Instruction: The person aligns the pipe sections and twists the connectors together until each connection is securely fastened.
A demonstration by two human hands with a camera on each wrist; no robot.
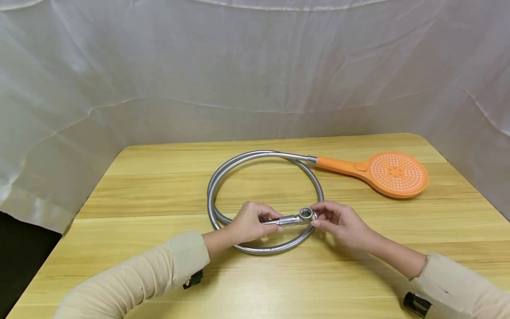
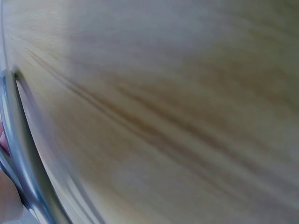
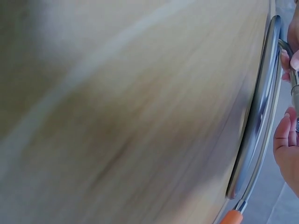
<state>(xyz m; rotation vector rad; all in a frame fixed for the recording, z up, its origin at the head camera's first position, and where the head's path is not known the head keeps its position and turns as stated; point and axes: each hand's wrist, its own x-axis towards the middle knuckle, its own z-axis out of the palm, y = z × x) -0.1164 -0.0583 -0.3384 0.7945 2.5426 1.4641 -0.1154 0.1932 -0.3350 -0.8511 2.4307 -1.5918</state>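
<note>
A grey metal shower hose (image 1: 271,251) lies in loops on the table. My left hand (image 1: 248,223) holds one end of it near the connector nut (image 1: 287,220), thumb and fingers on either side. Joined in line with that nut is a small metal tee fitting (image 1: 305,221), its round opening facing up. My right hand (image 1: 345,225) pinches the fitting's far end between thumb and fingers. At the hose's other end, an orange shower head (image 1: 398,175) lies face up to the right. The right wrist view catches the fingers (image 3: 282,133) and the hose (image 3: 254,126) at its edge.
Under everything is a wooden table (image 1: 159,177) with rounded far corners. A pale cloth curtain (image 1: 255,66) hangs behind it and along both sides. The hose loops lie beneath and around both hands.
</note>
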